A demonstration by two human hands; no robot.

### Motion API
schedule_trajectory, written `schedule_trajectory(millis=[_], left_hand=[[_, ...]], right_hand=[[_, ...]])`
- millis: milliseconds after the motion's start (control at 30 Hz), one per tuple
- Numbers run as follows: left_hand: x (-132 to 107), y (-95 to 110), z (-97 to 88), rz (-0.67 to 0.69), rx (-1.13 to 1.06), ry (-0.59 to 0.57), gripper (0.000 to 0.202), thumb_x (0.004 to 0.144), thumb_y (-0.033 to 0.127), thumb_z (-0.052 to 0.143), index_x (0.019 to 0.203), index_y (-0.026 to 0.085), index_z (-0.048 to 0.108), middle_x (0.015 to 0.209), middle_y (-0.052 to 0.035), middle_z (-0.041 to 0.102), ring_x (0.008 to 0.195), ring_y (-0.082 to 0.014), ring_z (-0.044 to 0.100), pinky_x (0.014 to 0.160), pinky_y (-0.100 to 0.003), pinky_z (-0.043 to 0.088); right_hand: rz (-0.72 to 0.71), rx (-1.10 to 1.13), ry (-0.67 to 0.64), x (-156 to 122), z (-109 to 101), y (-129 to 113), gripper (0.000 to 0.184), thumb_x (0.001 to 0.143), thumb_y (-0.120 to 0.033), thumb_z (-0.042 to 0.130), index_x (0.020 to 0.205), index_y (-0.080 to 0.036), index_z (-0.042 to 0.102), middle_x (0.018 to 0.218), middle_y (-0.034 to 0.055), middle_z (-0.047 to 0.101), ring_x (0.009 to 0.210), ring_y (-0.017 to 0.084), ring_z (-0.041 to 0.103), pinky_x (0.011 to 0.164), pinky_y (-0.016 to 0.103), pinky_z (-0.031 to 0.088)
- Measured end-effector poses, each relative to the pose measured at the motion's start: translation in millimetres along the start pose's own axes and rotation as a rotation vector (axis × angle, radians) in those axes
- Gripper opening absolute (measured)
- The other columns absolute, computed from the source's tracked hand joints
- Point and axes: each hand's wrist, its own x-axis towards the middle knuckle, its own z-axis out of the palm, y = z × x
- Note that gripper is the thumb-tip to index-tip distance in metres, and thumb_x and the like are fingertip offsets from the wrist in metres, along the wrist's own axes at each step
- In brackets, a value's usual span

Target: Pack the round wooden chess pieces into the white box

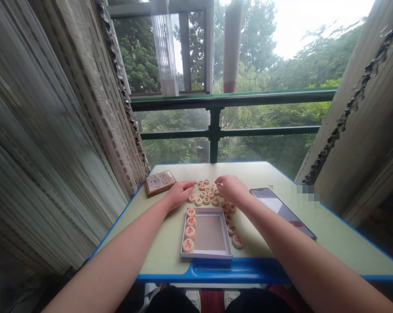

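Round wooden Chinese chess pieces point(206, 200) with red or dark characters lie loosely grouped in the middle of the table. My left hand point(180, 194) rests at their left side, its fingers stretched toward them and holding nothing visible. On the other side, my right hand point(231, 188) hovers over the group's right edge with fingers apart and curved; part of the pieces is hidden beneath it. Nearer to me stands a shallow open box point(212, 256), where several red-lettered pieces point(190, 232) form a column along the left wall. More loose pieces point(237, 241) run down its right side.
A patterned box lid point(160, 182) lies at the table's back left. Right of my right forearm is a phone point(281, 211), lying flat. The pale table point(157, 256) has a blue rim. Beyond it are a green railing point(268, 99) and curtains point(53, 108).
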Motion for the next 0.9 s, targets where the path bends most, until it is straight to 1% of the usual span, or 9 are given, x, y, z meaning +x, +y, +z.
schedule_trajectory(millis=[100,200,367,467,600,700,800,867,900], left_hand=[[1,-6,-1.8,0.011,0.029,0.054,0.032,0.074,0.017,0.043,0.097,0.016,0.067,0.114,-0.0058,0.062,0.109,-0.0188,0.054,0.101,-0.036,0.036],[3,-12,-4.1,0.001,0.095,0.081,0.036,0.071,0.010,0.040,0.093,0.017,0.068,0.111,-0.0043,0.064,0.107,-0.0176,0.055,0.100,-0.034,0.037],[3,-17,-5.7,-0.091,0.077,0.091,0.038,0.068,0.008,0.040,0.090,0.017,0.069,0.100,-0.0045,0.068,0.098,-0.0187,0.060,0.092,-0.033,0.044],[-1,-16,-3.8,-0.136,-0.034,0.100,0.037,0.071,0.012,0.043,0.098,0.017,0.067,0.098,-0.0054,0.068,0.096,-0.0190,0.060,0.091,-0.035,0.043],[-4,-11,-3.7,-0.224,-0.226,0.267,0.040,0.076,0.024,0.048,0.113,0.015,0.058,0.110,-0.0106,0.063,0.104,-0.0186,0.057,0.093,-0.035,0.040],[-1,-1,-9.2,-0.328,-0.283,0.268,0.044,0.074,0.033,0.054,0.114,0.014,0.057,0.108,-0.0126,0.064,0.100,-0.0199,0.059,0.088,-0.035,0.044],[0,15,-13.7,-0.243,-0.088,0.285,0.037,0.078,0.042,0.048,0.093,0.013,0.066,0.100,-0.0116,0.066,0.098,-0.0218,0.058,0.090,-0.035,0.041],[-4,26,-13.2,-0.087,0.092,0.309,0.040,0.084,0.044,0.038,0.090,0.016,0.067,0.100,-0.0098,0.066,0.099,-0.0212,0.057,0.092,-0.036,0.039],[-8,29,-12.0,0.022,0.184,0.263,0.039,0.084,0.044,0.039,0.087,0.016,0.067,0.099,-0.0092,0.066,0.100,-0.0214,0.056,0.093,-0.036,0.037]], right_hand=[[-0.095,-0.061,-0.041,8,5,-8,0.033,0.084,-0.028,0.040,0.106,-0.021,0.064,0.103,0.0080,0.066,0.092,0.023,0.053,0.074,0.031,0.037],[-0.121,-0.140,-0.072,8,13,-7,0.034,0.086,-0.032,0.036,0.088,-0.019,0.067,0.092,0.0091,0.068,0.086,0.023,0.053,0.072,0.032,0.035],[-0.123,-0.120,-0.022,4,17,2,0.031,0.086,-0.034,0.037,0.087,-0.021,0.066,0.090,0.0069,0.068,0.083,0.023,0.051,0.064,0.030,0.033],[-0.098,-0.082,0.001,4,16,3,0.030,0.086,-0.027,0.037,0.095,-0.022,0.065,0.091,0.0062,0.068,0.084,0.022,0.051,0.065,0.029,0.034],[-0.096,-0.002,0.011,6,15,2,0.026,0.083,-0.024,0.043,0.099,-0.021,0.063,0.095,0.0064,0.067,0.088,0.022,0.051,0.069,0.029,0.036],[-0.102,0.126,0.046,5,11,-2,0.021,0.082,-0.025,0.049,0.098,-0.021,0.062,0.097,0.0062,0.066,0.090,0.020,0.053,0.075,0.029,0.038],[-0.164,0.300,0.024,-3,0,-7,0.014,0.080,-0.024,0.053,0.090,-0.018,0.062,0.092,0.0060,0.065,0.083,0.016,0.056,0.072,0.026,0.040],[-0.279,0.442,-0.073,-12,-8,-13,0.012,0.075,-0.023,0.059,0.086,-0.018,0.061,0.085,0.0036,0.065,0.075,0.013,0.057,0.067,0.024,0.042],[-0.333,0.505,-0.109,-18,-12,-16,0.013,0.073,-0.022,0.062,0.085,-0.018,0.060,0.084,0.0025,0.065,0.072,0.011,0.057,0.065,0.023,0.042]])
